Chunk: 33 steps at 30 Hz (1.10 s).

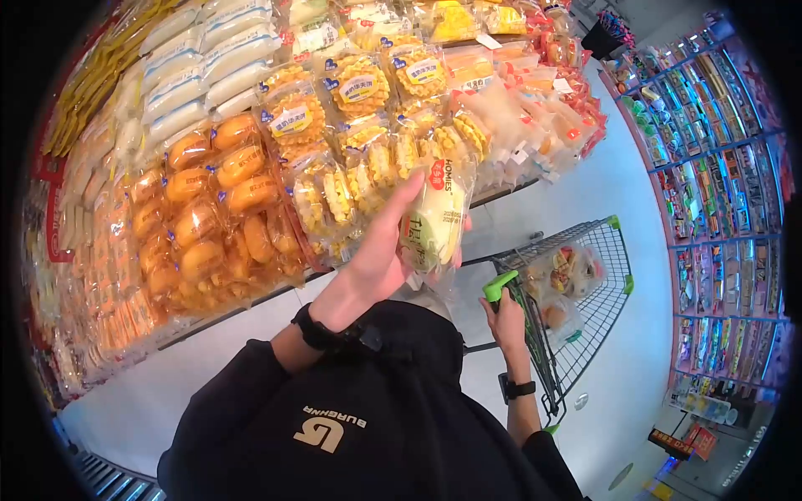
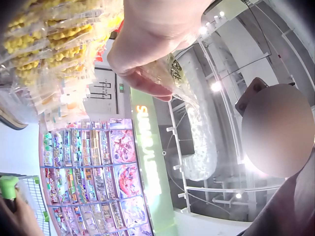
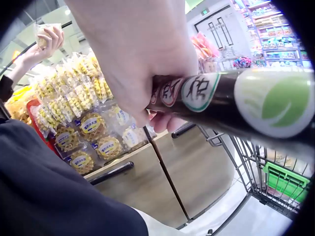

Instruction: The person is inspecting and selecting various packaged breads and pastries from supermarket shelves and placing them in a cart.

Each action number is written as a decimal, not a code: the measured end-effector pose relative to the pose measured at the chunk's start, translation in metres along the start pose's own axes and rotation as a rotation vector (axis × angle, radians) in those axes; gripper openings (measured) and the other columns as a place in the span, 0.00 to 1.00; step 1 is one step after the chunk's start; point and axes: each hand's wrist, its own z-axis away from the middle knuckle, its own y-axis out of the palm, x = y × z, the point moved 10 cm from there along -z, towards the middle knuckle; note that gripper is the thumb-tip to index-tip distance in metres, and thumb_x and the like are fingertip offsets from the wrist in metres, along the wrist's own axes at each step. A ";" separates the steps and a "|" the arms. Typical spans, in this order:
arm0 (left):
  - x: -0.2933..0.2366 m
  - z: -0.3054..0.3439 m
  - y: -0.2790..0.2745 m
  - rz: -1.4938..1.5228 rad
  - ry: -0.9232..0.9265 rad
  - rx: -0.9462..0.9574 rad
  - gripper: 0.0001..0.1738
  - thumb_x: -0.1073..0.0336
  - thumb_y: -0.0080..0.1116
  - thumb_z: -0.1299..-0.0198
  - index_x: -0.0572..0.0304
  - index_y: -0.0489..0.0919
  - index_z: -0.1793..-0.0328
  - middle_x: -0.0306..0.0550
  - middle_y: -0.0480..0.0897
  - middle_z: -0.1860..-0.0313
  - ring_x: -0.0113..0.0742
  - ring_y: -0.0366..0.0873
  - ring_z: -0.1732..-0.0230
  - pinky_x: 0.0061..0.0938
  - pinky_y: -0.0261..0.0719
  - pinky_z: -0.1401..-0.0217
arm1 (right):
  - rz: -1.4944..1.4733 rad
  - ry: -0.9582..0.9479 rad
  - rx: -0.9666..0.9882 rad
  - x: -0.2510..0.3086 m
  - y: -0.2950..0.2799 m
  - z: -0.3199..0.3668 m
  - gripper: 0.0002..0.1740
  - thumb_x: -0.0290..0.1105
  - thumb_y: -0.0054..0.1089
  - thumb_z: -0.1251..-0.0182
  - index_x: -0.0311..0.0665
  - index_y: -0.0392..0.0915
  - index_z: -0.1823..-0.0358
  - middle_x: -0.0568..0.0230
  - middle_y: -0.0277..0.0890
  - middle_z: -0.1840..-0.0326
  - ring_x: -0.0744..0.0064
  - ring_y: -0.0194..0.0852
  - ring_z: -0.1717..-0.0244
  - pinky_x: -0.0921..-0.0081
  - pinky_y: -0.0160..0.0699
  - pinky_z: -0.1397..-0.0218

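My left hand (image 1: 386, 255) holds up a clear-wrapped packaged bread (image 1: 439, 213), pale inside, with a red logo and green print. It hangs over the edge of the snack display. In the left wrist view my fingers (image 2: 142, 78) curl round the wrapper (image 2: 170, 73), which is partly hidden behind the hand. My right hand (image 1: 506, 324) grips the handle of a shopping cart (image 1: 622, 242). The right wrist view shows my fingers wrapped round that dark handle bar (image 3: 226, 93), which bears round printed labels. Several bagged foods (image 1: 568, 271) lie in the cart.
Waffle packs (image 1: 355, 88), orange-brown buns (image 1: 196, 221) and white long packets (image 1: 238, 50) fill the display on the left. Lit shelves (image 1: 727, 184) of small packaged goods stand on the right. Pale floor (image 1: 618, 359) surrounds the cart.
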 end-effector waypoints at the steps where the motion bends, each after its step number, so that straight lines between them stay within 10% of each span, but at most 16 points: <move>1: -0.001 0.000 0.000 0.013 0.007 0.001 0.34 0.35 0.38 0.28 0.59 0.72 0.40 0.50 0.83 0.58 0.39 0.84 0.70 0.28 0.81 0.70 | -0.004 -0.021 0.021 0.000 0.003 -0.004 0.20 0.40 0.67 0.37 0.31 0.70 0.58 0.39 0.78 0.74 0.36 0.78 0.69 0.50 0.75 0.68; 16: -0.015 -0.001 -0.007 0.067 0.037 0.014 0.33 0.36 0.38 0.28 0.60 0.75 0.43 0.49 0.83 0.58 0.37 0.84 0.67 0.29 0.82 0.62 | -0.026 -0.160 0.089 0.049 0.031 -0.037 0.22 0.33 0.66 0.42 0.27 0.71 0.52 0.37 0.77 0.76 0.35 0.79 0.71 0.48 0.78 0.66; 19: -0.017 0.000 -0.008 0.049 0.034 -0.121 0.32 0.38 0.30 0.25 0.60 0.75 0.52 0.48 0.81 0.63 0.36 0.81 0.76 0.25 0.77 0.81 | -0.050 -0.168 0.090 0.066 0.032 -0.046 0.21 0.33 0.67 0.42 0.27 0.70 0.54 0.38 0.77 0.76 0.35 0.78 0.71 0.48 0.78 0.66; 33: -0.038 0.017 -0.015 -0.042 0.168 -0.126 0.33 0.39 0.33 0.25 0.63 0.72 0.40 0.52 0.82 0.57 0.39 0.82 0.63 0.33 0.82 0.59 | -0.172 -0.325 0.281 0.092 0.086 -0.075 0.31 0.35 0.69 0.44 0.26 0.64 0.46 0.33 0.78 0.71 0.31 0.78 0.65 0.46 0.78 0.62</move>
